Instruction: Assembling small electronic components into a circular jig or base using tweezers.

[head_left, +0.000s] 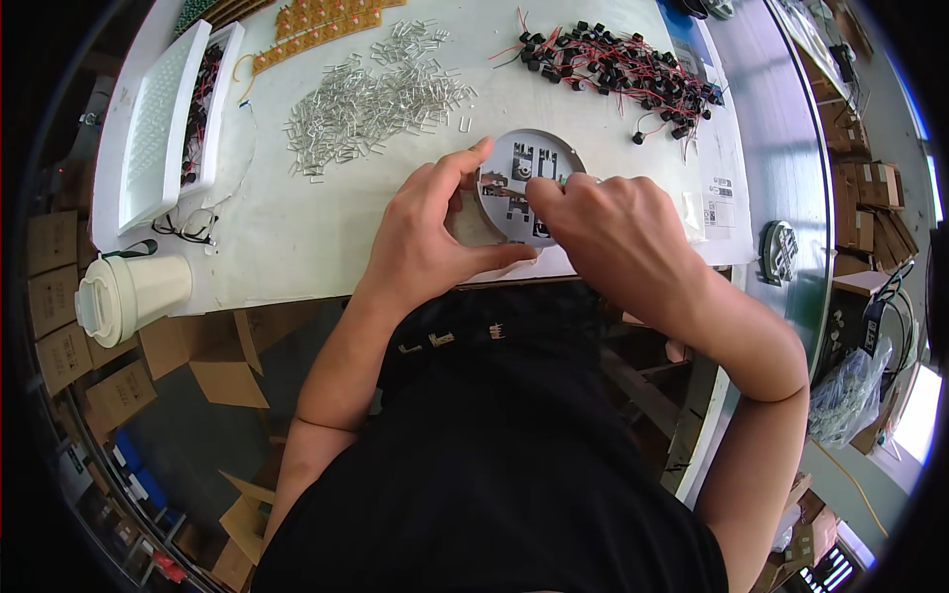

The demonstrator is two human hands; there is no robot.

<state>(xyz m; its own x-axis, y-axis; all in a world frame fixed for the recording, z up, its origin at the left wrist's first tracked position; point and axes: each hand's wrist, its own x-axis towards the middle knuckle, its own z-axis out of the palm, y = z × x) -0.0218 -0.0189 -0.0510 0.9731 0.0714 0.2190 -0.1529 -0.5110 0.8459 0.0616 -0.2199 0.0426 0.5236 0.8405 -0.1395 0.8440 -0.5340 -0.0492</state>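
Note:
A shallow round grey plastic housing (504, 223) sits near the front edge of the white table, with black and metal parts inside it. My left hand (423, 225) grips its left side, thumb along the near rim and fingers along the far left. Over the right part of the housing, my right hand (621, 225) is closed, its fingers bent down inside the rim. Whatever the right fingers hold is hidden behind the hand. Beyond the left hand lies a pile of small U-shaped metal clips (371, 104).
Small black round parts with red wires (618, 71) are heaped at the far right. Orange circuit board panels (321, 28) lie at the back. On the left are a white tray (163, 133), eyeglasses (198, 229) and a cream cup (138, 296). Open cardboard boxes (225, 381) stand below.

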